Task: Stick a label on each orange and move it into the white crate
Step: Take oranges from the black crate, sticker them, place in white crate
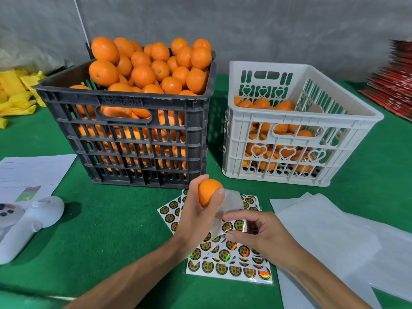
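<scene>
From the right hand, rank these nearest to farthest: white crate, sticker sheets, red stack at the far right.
Measured from the right hand:
1. Sticker sheets: directly under it, fingers pinching one sheet.
2. White crate: beyond it on the table, slightly right.
3. Red stack: far right edge, farthest back.

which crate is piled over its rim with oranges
The black crate on the left; its oranges heap above the rim, while the white crate is only partly filled.
</scene>
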A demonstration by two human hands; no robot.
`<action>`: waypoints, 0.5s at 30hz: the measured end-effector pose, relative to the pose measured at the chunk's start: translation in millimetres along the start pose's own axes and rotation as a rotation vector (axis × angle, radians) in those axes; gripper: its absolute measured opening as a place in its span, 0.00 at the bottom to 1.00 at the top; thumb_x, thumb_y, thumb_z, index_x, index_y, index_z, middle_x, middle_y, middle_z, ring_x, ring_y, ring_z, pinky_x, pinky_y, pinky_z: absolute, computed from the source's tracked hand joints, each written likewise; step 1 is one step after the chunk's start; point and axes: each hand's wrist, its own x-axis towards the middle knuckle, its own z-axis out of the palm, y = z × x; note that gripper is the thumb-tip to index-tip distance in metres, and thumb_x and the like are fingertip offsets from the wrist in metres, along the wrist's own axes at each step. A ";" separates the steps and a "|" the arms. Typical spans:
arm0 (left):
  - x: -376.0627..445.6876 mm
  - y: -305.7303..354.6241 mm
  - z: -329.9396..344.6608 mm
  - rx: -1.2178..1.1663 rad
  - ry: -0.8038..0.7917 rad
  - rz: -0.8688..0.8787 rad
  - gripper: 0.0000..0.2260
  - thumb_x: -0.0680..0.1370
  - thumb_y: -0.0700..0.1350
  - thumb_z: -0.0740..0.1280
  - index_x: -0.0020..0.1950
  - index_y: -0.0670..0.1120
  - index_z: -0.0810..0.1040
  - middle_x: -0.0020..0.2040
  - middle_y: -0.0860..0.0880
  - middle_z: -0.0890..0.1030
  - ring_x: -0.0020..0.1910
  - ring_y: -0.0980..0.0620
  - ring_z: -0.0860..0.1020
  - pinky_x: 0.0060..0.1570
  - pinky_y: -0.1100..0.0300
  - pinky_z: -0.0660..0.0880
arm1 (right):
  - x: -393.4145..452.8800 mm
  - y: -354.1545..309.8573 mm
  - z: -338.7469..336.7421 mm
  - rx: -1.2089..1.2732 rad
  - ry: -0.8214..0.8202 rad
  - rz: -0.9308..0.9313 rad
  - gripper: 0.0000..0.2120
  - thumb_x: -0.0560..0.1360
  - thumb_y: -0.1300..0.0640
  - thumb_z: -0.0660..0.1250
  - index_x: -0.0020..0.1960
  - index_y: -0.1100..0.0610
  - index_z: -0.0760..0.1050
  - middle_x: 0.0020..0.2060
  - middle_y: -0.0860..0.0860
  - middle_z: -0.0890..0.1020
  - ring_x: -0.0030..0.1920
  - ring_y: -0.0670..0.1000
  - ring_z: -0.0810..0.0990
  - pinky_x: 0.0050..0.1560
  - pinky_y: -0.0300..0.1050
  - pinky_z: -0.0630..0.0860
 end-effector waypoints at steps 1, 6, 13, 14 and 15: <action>0.3 -0.5 0.0 0.010 -0.001 0.003 0.26 0.77 0.67 0.69 0.72 0.65 0.67 0.57 0.68 0.74 0.57 0.62 0.80 0.52 0.71 0.76 | -0.4 -0.3 0.9 -0.007 -0.007 0.006 0.24 0.66 0.36 0.80 0.60 0.37 0.82 0.60 0.66 0.80 0.43 0.55 0.75 0.46 0.56 0.76; 1.1 -2.9 -0.5 0.044 0.005 0.015 0.25 0.77 0.67 0.69 0.72 0.65 0.67 0.58 0.70 0.73 0.57 0.62 0.79 0.52 0.71 0.76 | -2.2 -0.4 3.6 -0.098 -0.018 0.003 0.17 0.73 0.53 0.78 0.59 0.36 0.82 0.61 0.34 0.82 0.61 0.50 0.82 0.68 0.53 0.77; 1.2 -3.4 0.0 0.036 0.001 0.018 0.25 0.77 0.66 0.69 0.72 0.63 0.68 0.58 0.68 0.74 0.56 0.60 0.80 0.52 0.69 0.77 | -1.2 -1.4 4.7 -0.179 0.050 -0.009 0.12 0.73 0.53 0.78 0.51 0.37 0.83 0.55 0.34 0.83 0.31 0.50 0.69 0.35 0.40 0.74; 1.2 -3.5 0.2 0.034 0.000 0.019 0.25 0.77 0.66 0.69 0.72 0.63 0.68 0.58 0.68 0.74 0.56 0.60 0.80 0.52 0.69 0.77 | -0.6 -1.7 4.5 -0.181 0.043 -0.006 0.12 0.73 0.52 0.78 0.51 0.37 0.83 0.55 0.34 0.83 0.31 0.50 0.70 0.35 0.41 0.74; 1.1 -3.8 0.2 0.033 -0.001 0.020 0.25 0.77 0.65 0.69 0.72 0.63 0.68 0.58 0.68 0.74 0.56 0.60 0.80 0.52 0.69 0.77 | -0.2 -2.1 4.0 -0.173 0.025 0.003 0.11 0.72 0.50 0.79 0.52 0.37 0.83 0.55 0.34 0.84 0.32 0.53 0.72 0.38 0.43 0.77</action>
